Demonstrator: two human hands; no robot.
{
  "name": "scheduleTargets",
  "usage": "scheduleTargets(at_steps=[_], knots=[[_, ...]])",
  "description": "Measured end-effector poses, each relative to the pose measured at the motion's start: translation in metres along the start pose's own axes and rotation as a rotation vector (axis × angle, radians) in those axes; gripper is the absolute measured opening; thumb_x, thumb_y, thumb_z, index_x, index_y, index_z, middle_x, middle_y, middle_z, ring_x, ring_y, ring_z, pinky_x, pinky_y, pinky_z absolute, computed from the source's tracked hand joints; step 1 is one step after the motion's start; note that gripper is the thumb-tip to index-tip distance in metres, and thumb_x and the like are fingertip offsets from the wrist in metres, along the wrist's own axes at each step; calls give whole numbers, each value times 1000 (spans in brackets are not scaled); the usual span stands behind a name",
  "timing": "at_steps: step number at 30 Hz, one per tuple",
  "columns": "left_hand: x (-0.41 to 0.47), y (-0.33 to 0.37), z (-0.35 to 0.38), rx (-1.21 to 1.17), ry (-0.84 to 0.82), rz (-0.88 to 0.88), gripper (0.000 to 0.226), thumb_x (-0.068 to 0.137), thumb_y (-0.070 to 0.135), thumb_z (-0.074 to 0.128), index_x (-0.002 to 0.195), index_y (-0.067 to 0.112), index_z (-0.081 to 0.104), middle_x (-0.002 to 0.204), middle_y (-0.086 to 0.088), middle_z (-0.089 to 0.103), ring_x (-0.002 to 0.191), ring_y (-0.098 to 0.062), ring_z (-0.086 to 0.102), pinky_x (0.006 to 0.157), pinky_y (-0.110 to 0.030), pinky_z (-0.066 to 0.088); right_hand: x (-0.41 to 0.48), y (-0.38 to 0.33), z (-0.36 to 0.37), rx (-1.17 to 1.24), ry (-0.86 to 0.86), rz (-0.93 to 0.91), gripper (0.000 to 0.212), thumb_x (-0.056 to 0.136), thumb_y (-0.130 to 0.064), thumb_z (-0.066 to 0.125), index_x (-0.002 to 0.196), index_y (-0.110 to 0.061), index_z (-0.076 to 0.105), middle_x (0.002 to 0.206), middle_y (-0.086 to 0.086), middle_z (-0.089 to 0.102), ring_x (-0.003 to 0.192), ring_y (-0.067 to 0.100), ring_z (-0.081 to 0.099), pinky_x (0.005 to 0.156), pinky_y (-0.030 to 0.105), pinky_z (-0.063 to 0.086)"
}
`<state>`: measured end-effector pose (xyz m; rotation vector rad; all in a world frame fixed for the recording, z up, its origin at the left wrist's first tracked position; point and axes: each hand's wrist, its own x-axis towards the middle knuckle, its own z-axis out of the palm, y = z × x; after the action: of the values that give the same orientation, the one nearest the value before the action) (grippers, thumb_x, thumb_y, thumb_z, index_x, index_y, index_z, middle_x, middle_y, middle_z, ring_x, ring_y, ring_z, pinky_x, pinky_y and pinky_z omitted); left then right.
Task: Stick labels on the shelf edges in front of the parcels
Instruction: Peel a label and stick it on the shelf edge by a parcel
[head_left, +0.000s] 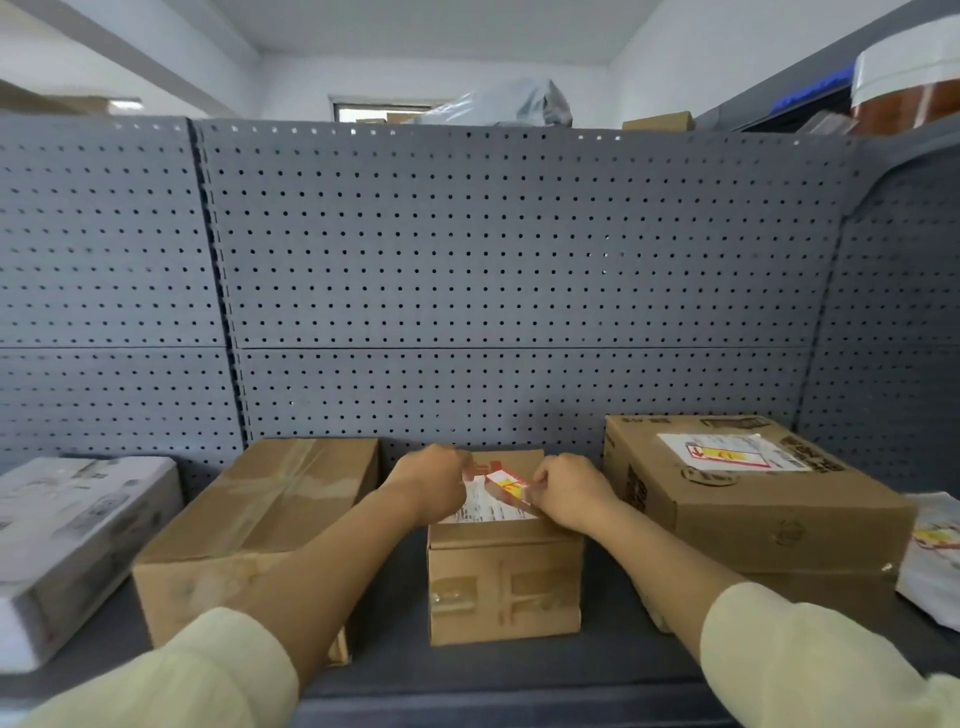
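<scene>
A small cardboard parcel (503, 582) stands in the middle of the grey shelf. Above its top, my left hand (434, 483) and my right hand (566, 499) hold a small red, yellow and white label (506, 482) between them. My right hand's fingers pinch its right end. My left hand's fingers curl at its left end, and the exact contact is hidden. A white shipping slip (488, 506) lies on the parcel's top under the label. The shelf's front edge (498, 704) runs along the bottom, between my sleeves.
A larger taped box (260, 525) sits left of the small parcel, with a white wrapped package (67, 540) further left. A big box (753, 499) with its own label stands to the right, next to a white bag (932, 561). Grey pegboard (498, 270) backs the shelf.
</scene>
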<state>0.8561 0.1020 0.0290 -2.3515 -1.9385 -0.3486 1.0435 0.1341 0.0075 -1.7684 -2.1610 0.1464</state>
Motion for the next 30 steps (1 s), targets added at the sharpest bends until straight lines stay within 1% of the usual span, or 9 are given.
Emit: scheduleTargets(at_steps=[4, 7, 9, 12, 15, 18, 21, 25, 30], knots=[[9, -6, 1, 21, 13, -1, 34, 91, 14, 53, 123, 23, 61, 121, -2, 63, 106, -21, 62, 89, -34, 53, 20, -3, 15, -76, -37, 13, 57, 85, -60, 55, 113, -12, 67, 120, 9, 61, 104, 27, 56, 88, 40, 51], [13, -10, 1, -2, 4, -2, 33, 90, 14, 53, 121, 21, 61, 119, -2, 63, 104, -21, 63, 87, -35, 54, 26, -3, 19, -115, -53, 28, 61, 86, -60, 54, 122, -11, 62, 129, 11, 55, 113, 29, 51, 93, 39, 47], [14, -14, 2, 4, -10, 5, 30, 90, 16, 54, 119, 20, 61, 119, -2, 64, 104, -21, 63, 88, -36, 55, 29, -3, 20, -104, -41, 40, 63, 85, -61, 54, 123, -11, 61, 128, 10, 55, 113, 28, 52, 94, 40, 48], [18, -20, 7, -2, -15, 3, 23, 90, 20, 56, 112, 24, 62, 116, 0, 65, 99, -18, 64, 85, -34, 56, 28, -3, 21, -83, -29, 53, 60, 86, -57, 55, 125, -11, 60, 128, 10, 54, 114, 29, 50, 96, 41, 46], [23, -20, 9, 1, -15, 11, 28, 89, 19, 55, 115, 26, 63, 118, 1, 63, 102, -19, 63, 86, -35, 55, 23, -2, 15, -74, -27, 34, 59, 88, -56, 54, 126, -12, 58, 129, 10, 52, 118, 30, 47, 99, 42, 43], [28, -7, 7, -1, -1, 46, 28, 90, 17, 52, 114, 26, 63, 118, 0, 62, 100, -19, 62, 85, -35, 55, 16, 4, 5, -48, 14, 36, 48, 91, -45, 57, 124, -11, 59, 129, 10, 53, 119, 29, 47, 101, 42, 43], [39, 13, 4, -5, 30, 110, 21, 92, 19, 51, 106, 29, 64, 114, 2, 62, 96, -20, 61, 83, -37, 55, 10, 17, -13, -50, 59, 31, 39, 92, -39, 59, 119, -12, 62, 124, 10, 57, 113, 28, 52, 95, 41, 48], [51, 48, -1, -37, 11, 182, 30, 91, 12, 46, 113, 23, 62, 117, -1, 60, 100, -24, 62, 83, -38, 54, -2, 42, -41, 36, 104, 102, 37, 92, -35, 61, 121, -13, 60, 121, 8, 60, 108, 26, 58, 90, 36, 49], [63, 87, 6, -71, 0, 260, 30, 94, 14, 41, 116, 21, 61, 123, -3, 60, 106, -25, 60, 90, -40, 52, -21, 92, -75, 28, 128, 191, 33, 91, -38, 61, 108, -11, 68, 108, 9, 69, 99, 27, 62, 90, 42, 52]])
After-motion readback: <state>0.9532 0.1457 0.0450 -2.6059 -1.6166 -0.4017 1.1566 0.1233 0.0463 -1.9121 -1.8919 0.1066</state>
